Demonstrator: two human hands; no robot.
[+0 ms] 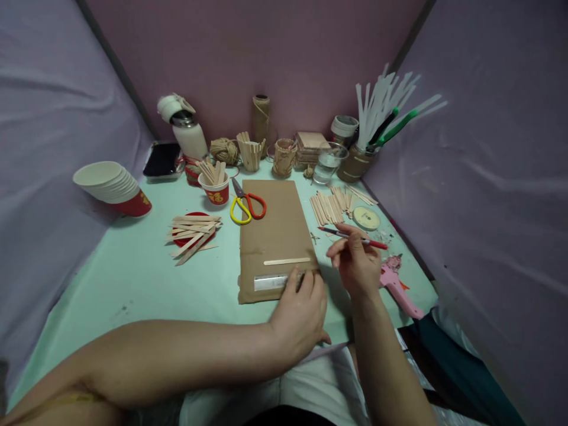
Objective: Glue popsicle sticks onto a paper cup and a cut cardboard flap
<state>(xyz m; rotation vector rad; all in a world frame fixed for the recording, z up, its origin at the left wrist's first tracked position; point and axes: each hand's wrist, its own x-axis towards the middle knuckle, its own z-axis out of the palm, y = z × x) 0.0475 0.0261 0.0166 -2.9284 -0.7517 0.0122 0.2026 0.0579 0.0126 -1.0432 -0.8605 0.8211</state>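
Note:
A brown cardboard sheet (273, 236) lies on the table in front of me. Across its near end rests a clear ruler (270, 282), and the fingers of my left hand (302, 305) are closed over the ruler's right end. Just beyond the ruler lies a single wooden craft stick (286, 261). My right hand (357, 260), raised to the right of the cardboard, is closed around a red pen (373, 242) whose tip points left. Scissors (247, 204) with one yellow and one red handle lie across the cardboard's far left edge.
Loose sticks (195, 234) cover a red lid at left, near stacked paper cups (113, 186). Rows of sticks (331, 205), a round tin (366, 218) and a pink glue gun (397, 284) lie at right. A water cup (327, 165), twine (224, 151) and a bottle (190, 136) stand behind.

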